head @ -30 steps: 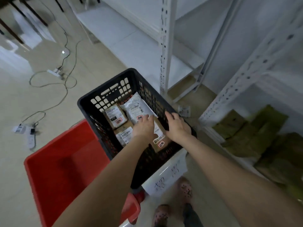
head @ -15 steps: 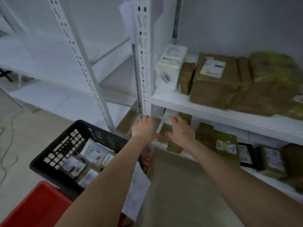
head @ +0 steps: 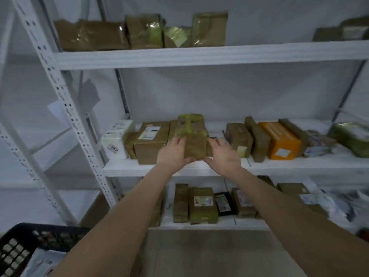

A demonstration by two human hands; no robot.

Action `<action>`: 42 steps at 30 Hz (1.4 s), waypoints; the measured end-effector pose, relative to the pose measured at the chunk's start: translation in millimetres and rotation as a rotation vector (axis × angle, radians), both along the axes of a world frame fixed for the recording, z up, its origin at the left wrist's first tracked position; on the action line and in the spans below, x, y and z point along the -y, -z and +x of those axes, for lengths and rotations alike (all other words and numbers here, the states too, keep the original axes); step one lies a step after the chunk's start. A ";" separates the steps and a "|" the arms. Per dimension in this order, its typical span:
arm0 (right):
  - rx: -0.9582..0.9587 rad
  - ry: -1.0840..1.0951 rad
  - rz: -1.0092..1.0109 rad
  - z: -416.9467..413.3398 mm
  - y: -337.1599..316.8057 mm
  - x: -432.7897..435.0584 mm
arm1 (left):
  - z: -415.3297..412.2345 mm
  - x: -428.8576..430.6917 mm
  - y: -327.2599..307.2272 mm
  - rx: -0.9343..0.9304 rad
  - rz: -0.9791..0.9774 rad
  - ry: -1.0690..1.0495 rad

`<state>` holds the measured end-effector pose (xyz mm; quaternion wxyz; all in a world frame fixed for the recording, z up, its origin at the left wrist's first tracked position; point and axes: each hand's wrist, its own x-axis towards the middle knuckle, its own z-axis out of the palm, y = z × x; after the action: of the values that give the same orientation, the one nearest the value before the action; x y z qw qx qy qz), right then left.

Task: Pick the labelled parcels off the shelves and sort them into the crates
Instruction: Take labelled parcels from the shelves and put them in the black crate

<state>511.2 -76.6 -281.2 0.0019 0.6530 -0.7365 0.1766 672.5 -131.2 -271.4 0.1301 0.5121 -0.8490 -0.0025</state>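
Two hands hold the taped parcel: left hand gripping, right hand pressing.

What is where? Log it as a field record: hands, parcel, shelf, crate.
parcel: brown cardboard parcel banded with green tape, at front of white metal middle shelf
left hand: grips the parcel's left corner, thumb beneath
right hand: fingers straight beside its right side
crate: black slotted plastic crate, lower left
neighbour: orange cardboard box, further right

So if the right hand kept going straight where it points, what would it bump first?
Probably the green-taped parcel: the right hand points up and left at its right side, very close. Whether it already touches is unclear.
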 end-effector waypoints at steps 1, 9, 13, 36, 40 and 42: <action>-0.001 0.006 -0.022 -12.6 -10.7 -8.8 | -14.5 -7.4 -11.0 -0.009 -0.031 0.017; -0.045 0.074 -0.196 -107.6 -97.7 -71.5 | -113.1 -56.3 -102.2 -0.083 -0.225 0.119; -0.041 0.078 -0.266 -129.5 -131.6 -77.2 | -137.0 -64.1 -142.0 -0.097 -0.282 0.131; 0.569 -0.055 -0.384 -120.2 -297.4 140.4 | -123.2 139.9 -304.7 -0.381 -0.401 -0.194; 0.632 -0.117 -0.288 -115.8 -305.5 163.3 | -135.0 152.0 -307.7 -0.436 -0.283 -0.184; 0.688 -0.129 -0.317 -117.7 -307.2 167.3 | -142.0 150.3 -306.3 -0.544 -0.264 -0.123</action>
<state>393.5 -243.9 26.0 -0.1556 0.5920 -0.6152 0.4969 530.5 -281.4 35.0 0.4179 0.5218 -0.7434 -0.0213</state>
